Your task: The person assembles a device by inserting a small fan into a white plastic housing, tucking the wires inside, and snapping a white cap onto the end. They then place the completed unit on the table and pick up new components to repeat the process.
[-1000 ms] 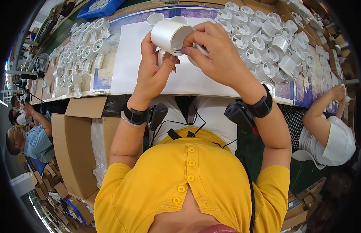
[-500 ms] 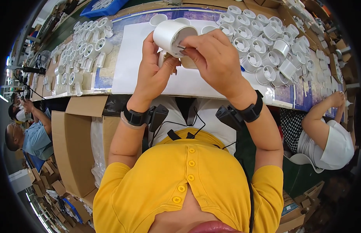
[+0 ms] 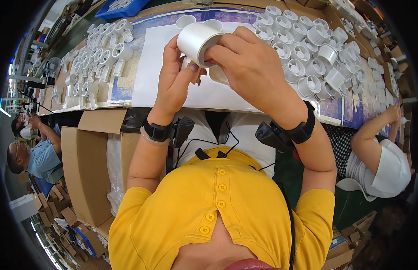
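A white plastic cylinder part (image 3: pixel 195 41) is held over a white sheet (image 3: pixel 148 76) on the workbench. My left hand (image 3: pixel 173 83) cups it from below and the left side. From the right, my right hand (image 3: pixel 249 67) grips it, fingers curled over its open end, which is hidden. A second small white piece (image 3: pixel 218 74) shows under my right fingers. Both wrists wear black bands with small black devices.
Rows of white cup-like parts with inner vanes (image 3: pixel 308 58) fill the bench to the right, and more (image 3: pixel 96 58) lie to the left. Open cardboard boxes (image 3: pixel 87 171) stand at lower left. Another person (image 3: pixel 380 157) sits at right; others (image 3: pixel 33 153) at left.
Both hands have turned the white cylinder slightly and my right fingers have closed further over its end; the hands stay in the same place above the white sheet.
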A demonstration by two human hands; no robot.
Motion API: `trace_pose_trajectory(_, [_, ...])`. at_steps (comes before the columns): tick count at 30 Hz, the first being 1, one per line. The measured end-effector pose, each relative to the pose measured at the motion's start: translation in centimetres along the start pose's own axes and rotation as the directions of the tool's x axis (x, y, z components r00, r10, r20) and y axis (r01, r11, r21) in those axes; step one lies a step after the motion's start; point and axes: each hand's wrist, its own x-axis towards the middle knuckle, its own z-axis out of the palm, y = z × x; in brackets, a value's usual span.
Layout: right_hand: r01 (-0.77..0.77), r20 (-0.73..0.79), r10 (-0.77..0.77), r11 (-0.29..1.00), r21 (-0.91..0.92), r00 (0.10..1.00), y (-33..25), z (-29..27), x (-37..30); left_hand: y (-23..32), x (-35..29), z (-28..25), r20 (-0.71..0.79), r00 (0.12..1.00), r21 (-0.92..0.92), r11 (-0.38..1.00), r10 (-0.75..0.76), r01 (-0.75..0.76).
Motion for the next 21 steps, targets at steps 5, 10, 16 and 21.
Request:
trace_pose_trajectory(5, [0.047, 0.016, -0.047, 0.999, 0.025, 0.999, 0.41, 0.06, 0.17, 0.47, -0.20, -0.07, -0.012, 0.997, -0.023, 0.997, -0.074, 0.073])
trace_pose_trajectory(10, [0.080, 0.041, -0.081, 0.997, 0.010, 0.996, 0.62, 0.13, 0.26, 0.65, -0.26, -0.46, 0.009, 0.994, -0.008, 0.994, -0.107, 0.107])
trace_pose_trajectory(16, [0.111, 0.026, -0.111, 0.994, -0.009, 0.993, 0.36, 0.11, 0.48, 0.35, -0.28, -0.63, 0.014, 0.994, 0.004, 0.994, -0.111, 0.111])
trace_pose_trajectory(21, [0.109, 0.000, -0.109, 0.994, 0.015, 0.994, 0.35, 0.53, 0.24, 0.37, -0.28, -0.69, 0.020, 0.991, -0.030, 0.990, -0.135, 0.135])
